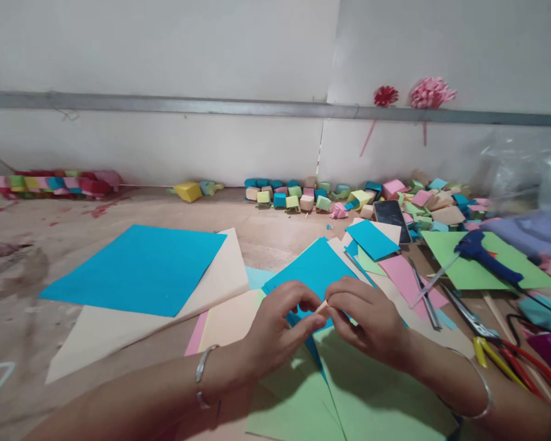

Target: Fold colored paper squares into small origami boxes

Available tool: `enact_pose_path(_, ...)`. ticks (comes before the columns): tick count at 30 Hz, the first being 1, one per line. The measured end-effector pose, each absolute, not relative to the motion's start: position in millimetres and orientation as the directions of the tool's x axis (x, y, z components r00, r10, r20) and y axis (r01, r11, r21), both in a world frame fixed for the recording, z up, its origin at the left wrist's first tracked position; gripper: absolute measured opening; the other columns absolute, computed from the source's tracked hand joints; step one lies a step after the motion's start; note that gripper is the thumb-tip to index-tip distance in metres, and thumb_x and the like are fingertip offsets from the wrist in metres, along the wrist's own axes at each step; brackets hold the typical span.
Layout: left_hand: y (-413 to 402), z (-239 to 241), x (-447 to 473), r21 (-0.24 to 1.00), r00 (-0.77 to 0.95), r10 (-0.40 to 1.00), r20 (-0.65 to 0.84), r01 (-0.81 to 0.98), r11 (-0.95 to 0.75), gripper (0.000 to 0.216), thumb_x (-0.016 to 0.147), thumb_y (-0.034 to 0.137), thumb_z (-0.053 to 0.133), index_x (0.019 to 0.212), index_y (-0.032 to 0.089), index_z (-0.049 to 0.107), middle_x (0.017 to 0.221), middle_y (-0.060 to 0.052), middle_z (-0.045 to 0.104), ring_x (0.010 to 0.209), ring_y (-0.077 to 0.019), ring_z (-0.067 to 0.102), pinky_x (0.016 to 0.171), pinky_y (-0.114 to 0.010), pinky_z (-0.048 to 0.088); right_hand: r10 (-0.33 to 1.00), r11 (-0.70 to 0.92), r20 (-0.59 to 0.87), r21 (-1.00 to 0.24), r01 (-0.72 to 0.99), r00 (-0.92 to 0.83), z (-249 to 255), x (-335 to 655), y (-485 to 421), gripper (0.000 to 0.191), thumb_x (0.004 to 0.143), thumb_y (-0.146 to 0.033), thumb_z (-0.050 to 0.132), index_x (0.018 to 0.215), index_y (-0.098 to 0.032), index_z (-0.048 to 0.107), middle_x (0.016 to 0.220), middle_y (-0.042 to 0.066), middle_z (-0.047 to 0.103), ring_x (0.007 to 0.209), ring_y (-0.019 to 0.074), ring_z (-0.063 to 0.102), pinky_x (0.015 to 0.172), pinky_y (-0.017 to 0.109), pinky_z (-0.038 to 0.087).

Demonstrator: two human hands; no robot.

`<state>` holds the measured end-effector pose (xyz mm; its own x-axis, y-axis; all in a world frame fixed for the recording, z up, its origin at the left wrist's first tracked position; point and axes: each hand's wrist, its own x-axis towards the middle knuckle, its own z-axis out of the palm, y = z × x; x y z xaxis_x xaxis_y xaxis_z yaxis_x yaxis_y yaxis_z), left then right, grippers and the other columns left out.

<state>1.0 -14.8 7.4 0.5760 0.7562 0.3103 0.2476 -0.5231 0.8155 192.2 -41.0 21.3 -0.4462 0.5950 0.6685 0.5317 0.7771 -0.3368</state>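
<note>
My left hand [287, 324] and my right hand [371, 318] meet over the coloured sheets, both closed in a pinch. Between their fingertips is a small peach paper piece [322, 307], mostly hidden by the fingers. Directly beneath lie a blue paper sheet [319, 260] and light green paper sheets [376, 398]. Left of my hands, a large blue sheet [138, 269] rests on a cream sheet [73, 343]. Small blue paper [374, 239] and pink paper [401, 275] pieces are just beyond my right hand.
At right are a blue glue gun [487, 257] on green paper, a craft knife [427, 297], pliers [472, 318] and scissors [528, 367]. A phone [392, 219] lies near many folded paper boxes [445, 208] along the wall. Paper flowers [431, 93] hang above.
</note>
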Motion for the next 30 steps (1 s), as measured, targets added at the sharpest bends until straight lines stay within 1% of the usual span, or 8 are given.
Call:
enact_pose_path(4, -17, 12, 2, 0.852, 0.549, 0.789, 0.275, 0.241, -0.465, 0.02, 0.084, 0.035, 0.064, 0.075, 0.018, 0.058, 0.073, -0.002, 0.061, 0.067, -0.0132, 0.051, 0.062, -0.025, 0.039, 0.578, 0.793, 0.642, -0.294, 0.534, -0.505, 19, 190, -43, 0.018, 0.09, -0.009, 0.042, 0.08, -0.019, 0.054, 0.074, 0.006, 0.06, 0.068, 0.0159, 0.052, 0.059, 0.027, 0.044)
enact_pose_path(10, -19, 14, 2, 0.903, 0.545, 0.801, 0.249, 0.17, -0.396, 0.017, 0.084, 0.029, 0.064, 0.072, 0.018, 0.059, 0.069, 0.0, 0.057, 0.063, -0.0112, 0.049, 0.06, -0.024, 0.039, 0.558, 0.809, 0.633, -0.272, 0.521, -0.536, 19, 189, -44, 0.02, 0.089, -0.008, 0.041, 0.076, -0.019, 0.052, 0.069, 0.005, 0.057, 0.064, 0.0158, 0.048, 0.056, 0.027, 0.039)
enact_pose_path(12, -19, 13, 1, 0.911, 0.535, 0.801, 0.269, 0.13, -0.392, 0.017, 0.084, 0.028, 0.064, 0.071, 0.018, 0.059, 0.068, 0.0, 0.057, 0.064, -0.0114, 0.049, 0.061, -0.025, 0.04, 0.568, 0.805, 0.647, -0.309, 0.506, -0.509, 19, 189, -45, 0.015, 0.089, -0.01, 0.045, 0.081, -0.019, 0.053, 0.073, 0.006, 0.06, 0.068, 0.0161, 0.052, 0.059, 0.027, 0.042)
enact_pose_path(15, -19, 12, 0, 0.915, 0.514, 0.804, 0.299, 0.084, -0.395, 0.016, 0.083, 0.026, 0.065, 0.071, 0.018, 0.059, 0.069, 0.0, 0.057, 0.065, -0.0115, 0.05, 0.061, -0.025, 0.04, 0.602, 0.789, 0.67, -0.416, 0.453, -0.433, 21, 190, -47, 0.007, 0.088, -0.013, 0.052, 0.091, -0.019, 0.055, 0.079, 0.005, 0.065, 0.075, 0.0164, 0.059, 0.067, 0.029, 0.047)
enact_pose_path(19, -19, 14, 0, 0.921, 0.503, 0.808, 0.308, 0.057, -0.386, 0.015, 0.083, 0.026, 0.066, 0.072, 0.018, 0.06, 0.07, 0.0, 0.057, 0.065, -0.011, 0.051, 0.06, -0.024, 0.041, 0.631, 0.774, 0.652, -0.487, 0.405, -0.42, 22, 192, -47, 0.012, 0.087, -0.011, 0.052, 0.095, -0.019, 0.055, 0.081, 0.005, 0.066, 0.077, 0.0165, 0.061, 0.07, 0.03, 0.049)
enact_pose_path(24, -18, 19, 0, 0.916, 0.509, 0.804, 0.307, 0.07, -0.394, 0.009, 0.082, 0.025, 0.068, 0.079, 0.017, 0.063, 0.075, -0.001, 0.061, 0.067, -0.0114, 0.053, 0.06, -0.023, 0.043, 0.594, 0.8, 0.654, -0.417, 0.431, -0.469, 20, 193, -46, 0.012, 0.085, -0.007, 0.051, 0.092, -0.017, 0.054, 0.081, 0.008, 0.065, 0.077, 0.0174, 0.058, 0.067, 0.03, 0.047)
enact_pose_path(27, -17, 19, 0, 0.886, 0.517, 0.783, 0.345, 0.095, -0.453, 0.009, 0.082, 0.023, 0.067, 0.076, 0.017, 0.063, 0.074, -0.002, 0.061, 0.067, -0.0113, 0.053, 0.061, -0.023, 0.043, 0.575, 0.808, 0.642, -0.35, 0.473, -0.508, 17, 192, -45, 0.01, 0.086, -0.007, 0.05, 0.087, -0.017, 0.053, 0.078, 0.008, 0.064, 0.073, 0.0172, 0.055, 0.063, 0.029, 0.045)
enact_pose_path(30, -16, 19, 0, 0.856, 0.515, 0.77, 0.376, 0.124, -0.501, 0.01, 0.083, 0.021, 0.066, 0.075, 0.017, 0.063, 0.072, -0.001, 0.061, 0.066, -0.0114, 0.053, 0.061, -0.023, 0.043, 0.576, 0.803, 0.645, -0.328, 0.498, -0.503, 13, 190, -45, 0.011, 0.087, -0.008, 0.05, 0.084, -0.017, 0.052, 0.076, 0.007, 0.063, 0.071, 0.0163, 0.054, 0.062, 0.028, 0.043)
